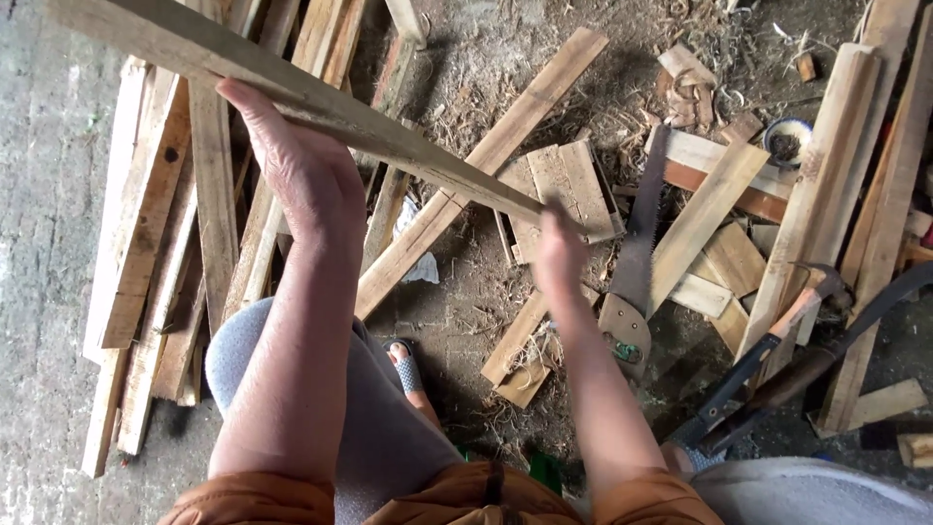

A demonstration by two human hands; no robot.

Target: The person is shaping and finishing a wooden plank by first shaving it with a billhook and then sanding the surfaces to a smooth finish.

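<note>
Both hands on one long wooden slat (292, 97): left hand (306, 175) wrapped around mid-length, right hand (559, 255) pinching its end. One handsaw (634, 262), one hammer (777, 331) on floor.

A hand saw (634, 267) lies on the dirt floor (486, 78) among scattered wood offcuts (569, 185). Right of the saw rests a hammer (777, 326) across planks, and a small round tin (787, 141) sits above it. Far left of the saw, long boards (155, 224) are piled.

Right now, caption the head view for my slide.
Both hands, left and right, hold a long wooden slat above scrap boards and a handsaw.
</note>
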